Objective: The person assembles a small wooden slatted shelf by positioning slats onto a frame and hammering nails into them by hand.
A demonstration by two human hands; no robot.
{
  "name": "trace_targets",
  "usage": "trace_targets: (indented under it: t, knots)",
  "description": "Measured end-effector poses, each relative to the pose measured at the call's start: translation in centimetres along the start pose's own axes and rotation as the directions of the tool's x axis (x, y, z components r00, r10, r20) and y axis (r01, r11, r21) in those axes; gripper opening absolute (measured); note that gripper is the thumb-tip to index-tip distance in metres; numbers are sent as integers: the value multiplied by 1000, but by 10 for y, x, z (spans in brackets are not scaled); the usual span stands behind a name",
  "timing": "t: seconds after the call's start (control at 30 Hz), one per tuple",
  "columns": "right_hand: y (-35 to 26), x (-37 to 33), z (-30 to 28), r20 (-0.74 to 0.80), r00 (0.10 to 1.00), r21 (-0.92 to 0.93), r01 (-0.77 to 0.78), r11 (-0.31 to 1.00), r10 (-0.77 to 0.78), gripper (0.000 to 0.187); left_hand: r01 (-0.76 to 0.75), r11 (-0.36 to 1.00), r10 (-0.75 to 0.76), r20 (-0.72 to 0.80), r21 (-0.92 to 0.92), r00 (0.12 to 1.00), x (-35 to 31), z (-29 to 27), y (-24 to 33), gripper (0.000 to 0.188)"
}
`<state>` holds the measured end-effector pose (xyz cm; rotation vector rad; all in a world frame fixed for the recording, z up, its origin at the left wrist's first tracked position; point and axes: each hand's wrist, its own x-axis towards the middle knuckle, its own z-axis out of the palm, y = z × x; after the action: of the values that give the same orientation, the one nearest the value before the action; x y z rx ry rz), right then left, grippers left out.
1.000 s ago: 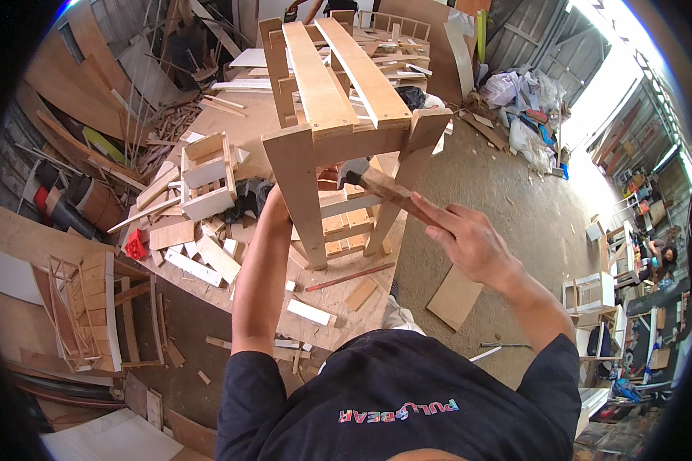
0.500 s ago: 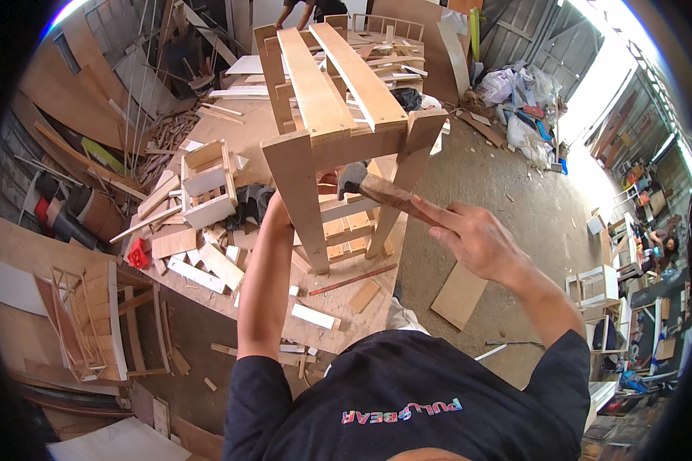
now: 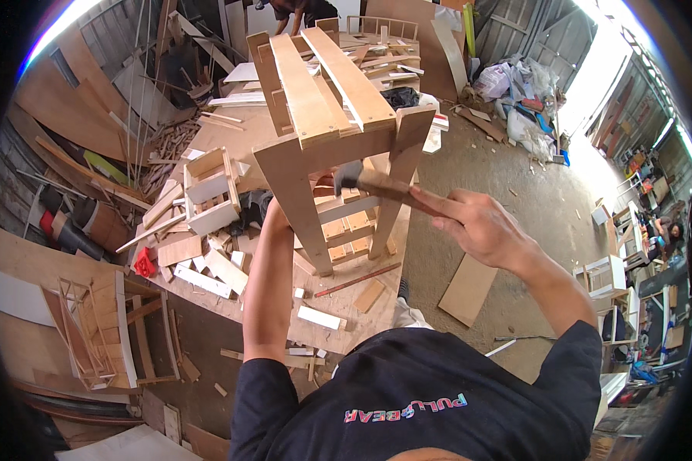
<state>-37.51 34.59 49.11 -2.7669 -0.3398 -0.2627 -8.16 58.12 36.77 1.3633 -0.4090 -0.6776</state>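
Note:
My right hand (image 3: 478, 228) is wrapped round the wooden handle of a hammer (image 3: 396, 189). The dark hammer head lies inside the end of a tall wooden frame, between its two splayed legs. This frame (image 3: 346, 144), with long slats across its top and rungs lower down, stands on the work table (image 3: 284, 321). My left arm reaches behind the near left leg. Only curled fingers of my left hand (image 3: 324, 184) show past that leg, close to the hammer head; what they grip is hidden.
A small wooden box frame (image 3: 211, 190) and several offcuts lie left of the tall frame. A red bar (image 3: 357, 280) and a white block (image 3: 321, 317) are near the table edge. A board (image 3: 469, 290) lies on the floor at right. Another person (image 3: 296, 14) bends over the far end.
The view has shifted slightly, so the frame appears a little further left. My right hand and the hammer stay close to the same place by the frame's end.

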Motion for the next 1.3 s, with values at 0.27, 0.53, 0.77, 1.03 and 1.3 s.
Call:
trace_targets:
  t: [0.27,0.53,0.77,1.03,1.3]
  knots:
    - [1,1,-4,38,999,-2,18,1000,-18,58,-9,1000,10,-33,5,999,-9,6,-6,46]
    - [-1,4,-5,19,1000,10,-16,1000,16,58,-28,999,29,-63,19,998,-11,7,-2,46]
    - [3,3,-4,54,999,-57,8,998,-5,59,-39,999,43,-103,36,994,-19,8,-5,45]
    - [8,-2,7,123,992,-35,-24,999,28,59,-47,998,53,-123,49,991,-21,12,-8,44]
    - [1,1,-5,135,990,-89,-36,995,48,57,-44,996,55,-149,73,987,-18,12,-10,44]
